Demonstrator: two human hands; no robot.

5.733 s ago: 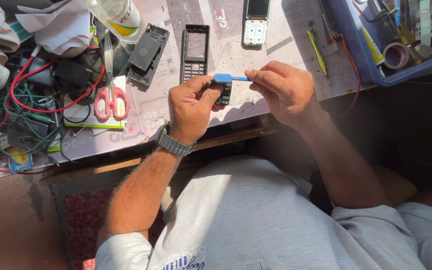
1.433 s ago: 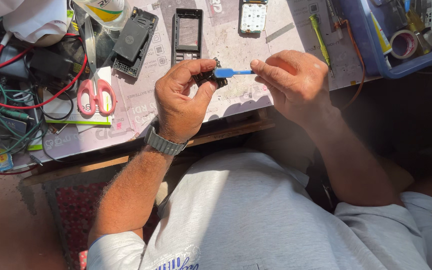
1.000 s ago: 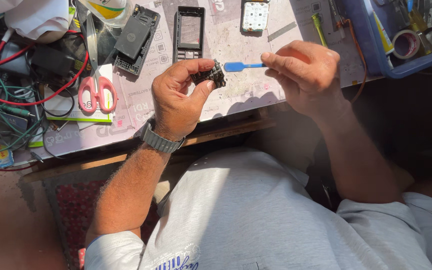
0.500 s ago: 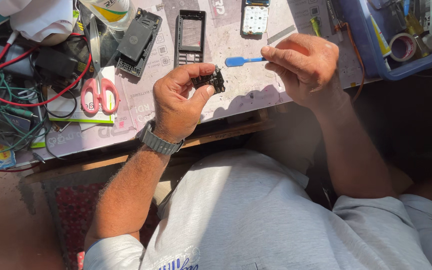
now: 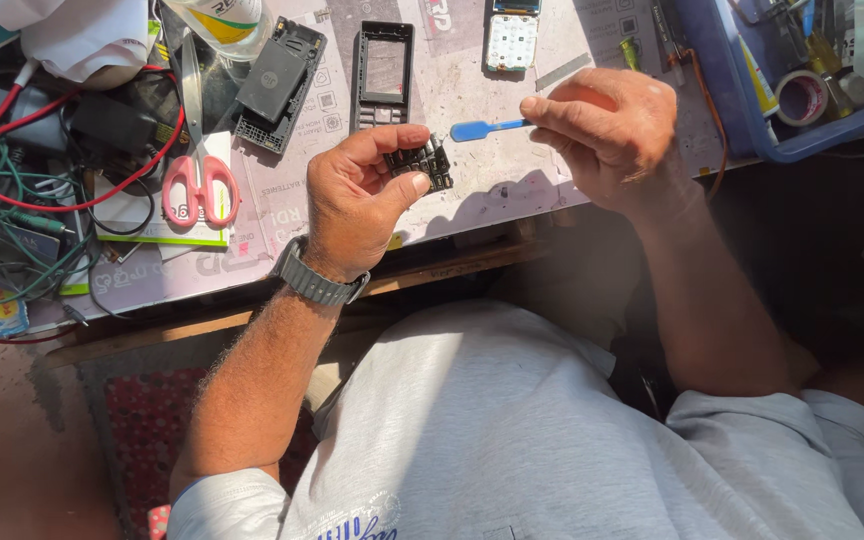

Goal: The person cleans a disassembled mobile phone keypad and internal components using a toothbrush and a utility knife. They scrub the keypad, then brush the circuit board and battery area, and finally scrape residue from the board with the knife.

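Observation:
My left hand (image 5: 357,200), with a grey watch on its wrist, pinches a small black phone part (image 5: 420,163) between thumb and fingers just above the desk edge. My right hand (image 5: 607,130) grips a thin blue plastic pry tool (image 5: 480,129) by its handle; the flat tip points left and hangs a short way right of the black part, not touching it. An empty black phone frame (image 5: 382,75) lies on the desk beyond my left hand. Left of the frame rests a black back cover (image 5: 278,82), and a white keypad board (image 5: 510,40) sits at the far edge.
Red-handled scissors (image 5: 199,180) lie left of my left hand, beside tangled red, green and black cables (image 5: 22,190). A blue tray (image 5: 752,110) at the right holds a tape roll (image 5: 802,97) and tools. A bottle (image 5: 220,20) stands at the back left.
The pry tool was against the black part; my right hand has drawn it away up and to the right. My left hand has turned the part and lowered it slightly.

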